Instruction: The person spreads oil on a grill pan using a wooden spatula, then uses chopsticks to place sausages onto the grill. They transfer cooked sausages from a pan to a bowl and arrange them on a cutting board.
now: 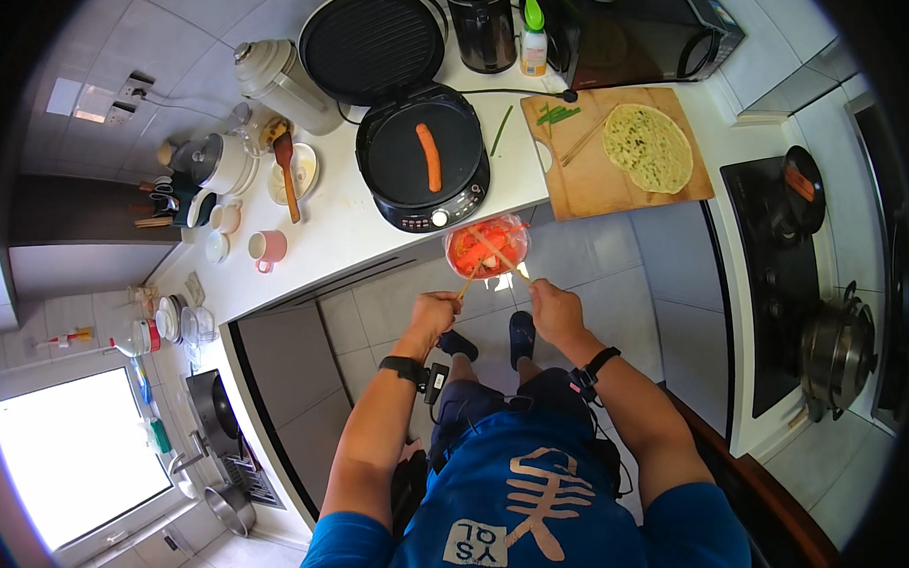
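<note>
My left hand (432,318) is closed on one chopstick (471,278), and my right hand (557,310) on another chopstick (508,262). Both sticks reach into a bin (488,247) lined with clear plastic, which stands below the counter's front edge and holds red and orange scraps. On the round black electric griddle (398,169), whose ridged lid (372,43) is raised, lies one sausage (428,158). To its right a wooden cutting board (564,194) bears a flatbread with green flecks (648,149), cut green stalks (557,114) and a pair of chopsticks (586,139).
A spatula (289,186) rests across a small plate (312,171), near a pink mug (267,249). A black kettle (481,28), a green-topped bottle (534,44) and a microwave (641,44) stand at the back. A cooktop (774,303) with pots is on the right.
</note>
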A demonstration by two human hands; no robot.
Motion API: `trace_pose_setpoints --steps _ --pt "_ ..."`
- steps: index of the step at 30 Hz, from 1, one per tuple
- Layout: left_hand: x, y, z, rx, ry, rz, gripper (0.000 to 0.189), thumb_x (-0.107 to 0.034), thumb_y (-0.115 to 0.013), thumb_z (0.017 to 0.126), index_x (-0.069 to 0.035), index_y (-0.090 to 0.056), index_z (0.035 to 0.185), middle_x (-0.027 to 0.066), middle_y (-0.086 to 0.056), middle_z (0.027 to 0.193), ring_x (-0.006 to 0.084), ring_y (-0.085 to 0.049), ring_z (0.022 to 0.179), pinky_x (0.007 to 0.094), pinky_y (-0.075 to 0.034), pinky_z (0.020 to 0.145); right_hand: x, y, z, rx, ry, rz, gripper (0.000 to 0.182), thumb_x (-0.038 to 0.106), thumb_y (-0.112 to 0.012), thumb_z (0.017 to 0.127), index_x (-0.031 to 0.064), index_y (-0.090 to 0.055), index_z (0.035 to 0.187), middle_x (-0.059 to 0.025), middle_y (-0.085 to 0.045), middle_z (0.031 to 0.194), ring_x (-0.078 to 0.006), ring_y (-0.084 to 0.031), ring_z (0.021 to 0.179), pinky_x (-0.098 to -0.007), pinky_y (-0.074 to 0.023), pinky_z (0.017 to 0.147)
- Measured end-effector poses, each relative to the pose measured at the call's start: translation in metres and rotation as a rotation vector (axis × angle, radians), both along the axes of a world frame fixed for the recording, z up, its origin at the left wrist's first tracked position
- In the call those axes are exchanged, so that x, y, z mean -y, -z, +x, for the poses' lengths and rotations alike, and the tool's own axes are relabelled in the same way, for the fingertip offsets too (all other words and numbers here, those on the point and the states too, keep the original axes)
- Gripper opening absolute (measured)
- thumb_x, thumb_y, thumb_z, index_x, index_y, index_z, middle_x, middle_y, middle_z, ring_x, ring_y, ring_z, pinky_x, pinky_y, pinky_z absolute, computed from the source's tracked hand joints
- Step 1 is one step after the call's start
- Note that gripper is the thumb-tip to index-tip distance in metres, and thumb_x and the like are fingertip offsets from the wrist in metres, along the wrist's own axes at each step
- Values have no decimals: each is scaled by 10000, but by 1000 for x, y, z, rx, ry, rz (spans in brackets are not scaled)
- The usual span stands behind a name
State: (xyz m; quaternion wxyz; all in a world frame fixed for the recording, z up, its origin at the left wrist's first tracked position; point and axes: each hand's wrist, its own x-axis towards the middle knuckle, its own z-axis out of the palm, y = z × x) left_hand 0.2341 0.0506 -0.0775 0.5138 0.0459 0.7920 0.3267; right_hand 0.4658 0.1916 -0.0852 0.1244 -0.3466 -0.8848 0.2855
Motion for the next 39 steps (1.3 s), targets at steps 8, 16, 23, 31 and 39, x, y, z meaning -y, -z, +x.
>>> trace_pose_setpoints --steps 8,16,23,31,39 --pt "3 13 -11 -184 -15 -41 127 -45 -812 777 -43 -778 900 35 -710 745 141 -616 551 311 -507 522 3 0 4 19 -102 53 200 226 -588 989 45 -614 908 -168 -685 721 -385 -681 631 -497 -547 593" --pt "13 21 -13 -81 -20 -45 104 -73 -795 806 -63 -785 909 43 -719 762 146 -633 569 312 -532 496 10 13 6 290 -80 24 206 217 -569 991 45 -619 889 -180 -694 711 -388 -693 636 -498 -551 593" --pt "18 3 -14 121 -5 27 121 -89 -695 895 -35 -780 962 42 -686 735 138 -621 596 280 -528 491 12 18 9 272 45 -60 197 211 -558 1017 43 -603 924 -214 -668 711 -437 -659 662 -544 -519 614" --pt "15 -32 -9 243 40 123 189 -97 -603 985 -41 -764 1065 12 -667 797 92 -608 654 243 -525 545 -3 3 17 145 18 17 191 210 -588 1013 43 -593 920 -210 -643 665 -449 -646 626 -534 -508 600" --pt "10 -76 -24 292 25 291 225 -206 -589 1058 -37 -728 1108 54 -717 906 148 -686 746 285 -581 666 -25 -24 5 44 47 -82 268 218 -524 1050 -2 -603 918 -181 -670 660 -343 -649 533 -453 -519 546"
